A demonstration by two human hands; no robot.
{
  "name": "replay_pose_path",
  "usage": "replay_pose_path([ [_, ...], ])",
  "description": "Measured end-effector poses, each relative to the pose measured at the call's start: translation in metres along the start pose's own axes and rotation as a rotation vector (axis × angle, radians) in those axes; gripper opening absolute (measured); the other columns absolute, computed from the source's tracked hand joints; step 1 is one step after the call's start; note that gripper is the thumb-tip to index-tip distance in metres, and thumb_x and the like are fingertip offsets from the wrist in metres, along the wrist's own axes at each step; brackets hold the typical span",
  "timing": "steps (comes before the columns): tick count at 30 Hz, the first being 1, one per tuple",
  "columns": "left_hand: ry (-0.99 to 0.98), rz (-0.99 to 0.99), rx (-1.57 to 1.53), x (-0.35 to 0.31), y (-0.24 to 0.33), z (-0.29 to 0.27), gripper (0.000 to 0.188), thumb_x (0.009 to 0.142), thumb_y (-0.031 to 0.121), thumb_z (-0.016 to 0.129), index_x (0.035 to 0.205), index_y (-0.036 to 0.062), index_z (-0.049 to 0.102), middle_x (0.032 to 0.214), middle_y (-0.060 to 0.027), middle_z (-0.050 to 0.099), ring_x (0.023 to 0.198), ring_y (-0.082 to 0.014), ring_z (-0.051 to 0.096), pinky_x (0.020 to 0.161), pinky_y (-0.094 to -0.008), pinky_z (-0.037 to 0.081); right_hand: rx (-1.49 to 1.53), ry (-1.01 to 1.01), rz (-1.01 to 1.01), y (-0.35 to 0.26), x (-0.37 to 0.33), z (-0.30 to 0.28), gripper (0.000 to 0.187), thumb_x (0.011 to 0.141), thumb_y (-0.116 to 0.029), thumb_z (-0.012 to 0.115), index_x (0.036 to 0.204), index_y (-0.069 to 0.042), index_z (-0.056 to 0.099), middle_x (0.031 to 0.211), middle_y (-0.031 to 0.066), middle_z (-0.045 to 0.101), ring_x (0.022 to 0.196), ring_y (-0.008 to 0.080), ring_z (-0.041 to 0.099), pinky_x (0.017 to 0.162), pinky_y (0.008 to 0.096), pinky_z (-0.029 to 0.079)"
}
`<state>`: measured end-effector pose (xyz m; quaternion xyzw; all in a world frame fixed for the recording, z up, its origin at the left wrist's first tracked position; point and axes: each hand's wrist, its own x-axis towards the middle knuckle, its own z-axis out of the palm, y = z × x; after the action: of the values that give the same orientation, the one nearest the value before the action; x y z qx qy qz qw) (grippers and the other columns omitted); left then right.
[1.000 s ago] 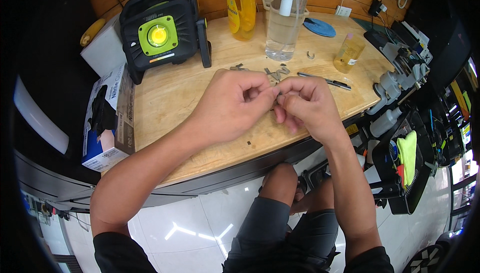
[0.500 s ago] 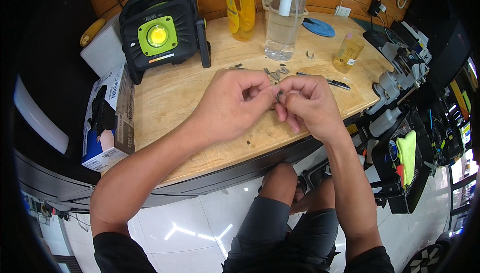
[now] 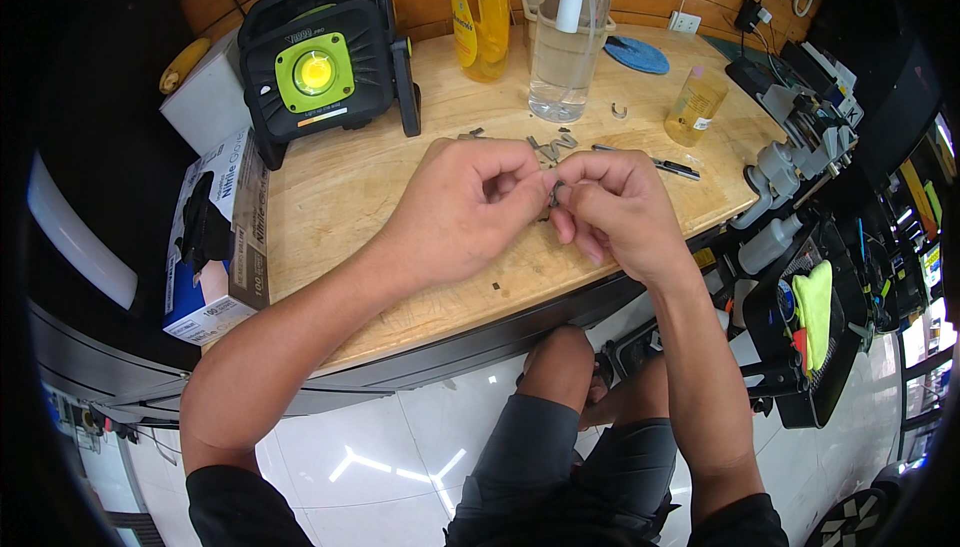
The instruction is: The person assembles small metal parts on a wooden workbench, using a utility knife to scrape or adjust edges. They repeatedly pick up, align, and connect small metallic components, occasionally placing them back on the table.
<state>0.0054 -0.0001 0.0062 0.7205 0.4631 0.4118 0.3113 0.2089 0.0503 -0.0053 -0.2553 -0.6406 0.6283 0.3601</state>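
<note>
The person's left hand (image 3: 460, 209) and right hand (image 3: 622, 202) are fingertip to fingertip, both pinched on a small dark piece (image 3: 556, 194) — mostly hidden between them. Grey scraps (image 3: 563, 144) lie just beyond that grip, a slim pen (image 3: 676, 168) beyond it rightward. Farther out stand a clear bottle (image 3: 562, 72) and — well left — a lit work lamp (image 3: 315, 73).

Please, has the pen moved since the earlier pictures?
No. The pen keeps the same place relative to the small yellow bottle standing beyond it.
</note>
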Motion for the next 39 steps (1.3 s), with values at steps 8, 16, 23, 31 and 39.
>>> replay_pose_path([
  [8, 0.006, -0.001, -0.019, 0.0006, -0.0018, 0.0017, 0.027, 0.105, 0.016, 0.064, 0.082, 0.0007, 0.064, 0.071, 0.0020, 0.063, 0.061, -0.0031, 0.057, 0.054, -0.0220, 0.042, -0.009, 0.000, 0.001, -0.0011, -0.0005, 0.0004, 0.013, 0.092, -0.007, 0.063, 0.092, 0.002, 0.072, 0.066, 0.0049, 0.067, 0.047, 0.0070, 0.051, 0.044, 0.0231, 0.036],
  [16, -0.003, -0.008, -0.006, 0.0002, -0.0017, 0.0020, 0.026, 0.105, 0.015, 0.064, 0.083, 0.0008, 0.064, 0.073, 0.0019, 0.063, 0.063, -0.0030, 0.057, 0.055, -0.0220, 0.043, -0.038, 0.015, 0.003, 0.0015, -0.0005, 0.0002, 0.011, 0.091, -0.005, 0.062, 0.090, 0.001, 0.071, 0.065, 0.0042, 0.065, 0.047, 0.0071, 0.051, 0.044, 0.0235, 0.036],
  [23, -0.001, -0.002, 0.008, -0.0001, 0.0000, 0.0029, 0.025, 0.105, 0.015, 0.063, 0.084, 0.0009, 0.063, 0.074, 0.0017, 0.063, 0.064, -0.0031, 0.057, 0.056, -0.0219, 0.043, -0.031, 0.025, 0.011, -0.0002, -0.0012, 0.0013, 0.012, 0.090, -0.003, 0.061, 0.093, 0.002, 0.072, 0.064, 0.0038, 0.064, 0.046, 0.0075, 0.051, 0.044, 0.0233, 0.037],
  [31, 0.009, 0.007, -0.010, 0.0017, -0.0023, 0.0025, 0.026, 0.105, 0.016, 0.063, 0.084, 0.0009, 0.063, 0.073, 0.0020, 0.062, 0.064, -0.0033, 0.057, 0.056, -0.0217, 0.043, 0.036, 0.010, 0.002, -0.0010, -0.0010, -0.0005, 0.014, 0.092, -0.005, 0.061, 0.095, 0.003, 0.072, 0.066, 0.0054, 0.066, 0.046, 0.0082, 0.051, 0.044, 0.0241, 0.038],
  [39, 0.015, 0.010, -0.017, 0.0009, -0.0046, 0.0040, 0.027, 0.105, 0.016, 0.064, 0.083, 0.0011, 0.062, 0.073, 0.0020, 0.062, 0.063, -0.0033, 0.056, 0.056, -0.0219, 0.043, -0.022, 0.024, 0.014, -0.0004, -0.0003, 0.0016, 0.013, 0.091, -0.006, 0.063, 0.092, 0.003, 0.072, 0.066, 0.0055, 0.067, 0.047, 0.0085, 0.054, 0.045, 0.0236, 0.040],
])
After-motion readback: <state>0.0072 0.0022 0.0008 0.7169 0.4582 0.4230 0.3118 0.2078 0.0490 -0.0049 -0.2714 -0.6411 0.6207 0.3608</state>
